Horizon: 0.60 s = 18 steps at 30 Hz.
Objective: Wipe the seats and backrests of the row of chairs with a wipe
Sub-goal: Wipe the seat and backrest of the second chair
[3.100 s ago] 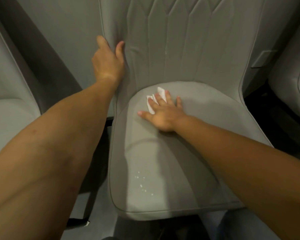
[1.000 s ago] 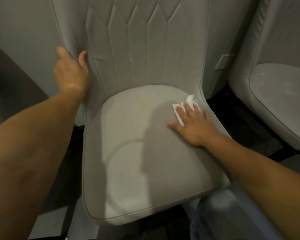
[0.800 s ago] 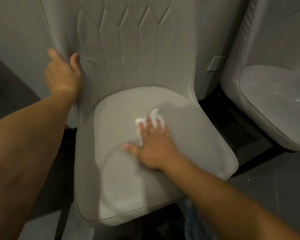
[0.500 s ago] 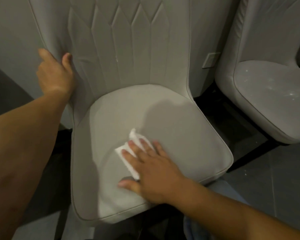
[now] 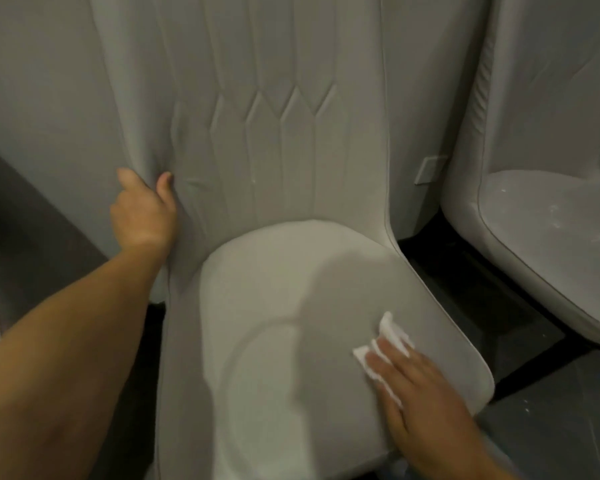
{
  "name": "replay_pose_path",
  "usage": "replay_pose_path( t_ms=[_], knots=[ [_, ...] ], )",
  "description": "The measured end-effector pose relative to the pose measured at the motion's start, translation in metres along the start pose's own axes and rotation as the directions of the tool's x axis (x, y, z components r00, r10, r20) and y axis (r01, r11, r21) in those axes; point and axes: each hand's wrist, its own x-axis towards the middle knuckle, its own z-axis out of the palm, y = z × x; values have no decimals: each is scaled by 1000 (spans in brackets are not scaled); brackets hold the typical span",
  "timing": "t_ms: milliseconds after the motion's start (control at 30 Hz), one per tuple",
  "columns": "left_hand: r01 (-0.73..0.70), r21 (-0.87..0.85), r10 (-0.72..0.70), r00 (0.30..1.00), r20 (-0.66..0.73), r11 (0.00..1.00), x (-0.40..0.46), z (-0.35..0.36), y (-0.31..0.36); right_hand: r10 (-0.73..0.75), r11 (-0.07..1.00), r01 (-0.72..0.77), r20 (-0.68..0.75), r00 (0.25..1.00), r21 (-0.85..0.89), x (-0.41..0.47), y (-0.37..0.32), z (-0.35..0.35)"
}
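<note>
A grey padded chair stands in front of me, its seat [image 5: 278, 306] below a stitched backrest [image 5: 284, 140]. My left hand [image 5: 142, 213] grips the backrest's left edge, thumb on the front face and fingers behind it. My right hand [image 5: 420, 393] lies flat with straight fingers on the seat's front right part and presses a folded white wipe [image 5: 385, 344] against the fabric. The wipe sticks out beyond my fingertips; the rest of it is hidden under my palm.
A second grey chair [image 5: 541, 237] stands to the right, with white specks on its seat. A dark gap and dark floor [image 5: 499, 306] separate the two chairs. A pale wall [image 5: 32, 81] runs behind, with a small white plate [image 5: 430, 168] between the chairs.
My right hand has slid the wipe from the seat's front middle over to its front right. My left hand has kept its hold on the backrest edge. The view has tilted upward.
</note>
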Motion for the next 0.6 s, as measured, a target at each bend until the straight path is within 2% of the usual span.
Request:
replay_pose_path(
  t_ms=[33,67,133,200,233,300,367,467,533,600],
  knots=[
    [7,1,-7,1000,4,1000,-1,-2,1,-37,997,36,14,999,67,12,-3,1],
    [11,-1,-11,1000,8,1000,-2,-3,3,-15,985,11,25,1000,170,28,-9,0],
    [15,-14,-14,1000,17,1000,-2,-6,5,112,901,-123,50,992,416,76,-22,-8],
    [10,-21,-10,1000,20,1000,-2,-6,6,234,813,-182,-23,972,554,136,-32,-20],
    [6,-22,-6,1000,17,1000,-2,-6,6,262,786,-160,-88,961,598,167,-38,-28],
    [4,-25,-4,1000,11,1000,-2,-5,5,241,744,-20,-240,940,668,225,-59,-42],
    [7,-29,-6,1000,15,1000,-2,-4,6,195,731,151,-415,889,666,275,-84,-49],
    [7,-38,-7,1000,11,999,-2,-1,3,110,773,307,-594,797,555,340,-120,-51],
    [13,-54,-13,1000,8,998,-1,2,0,-46,840,393,-672,739,375,378,-138,-47],
    [16,-70,-15,1000,7,997,-1,5,-1,-236,887,438,-676,698,144,410,-151,-44]
  ],
)
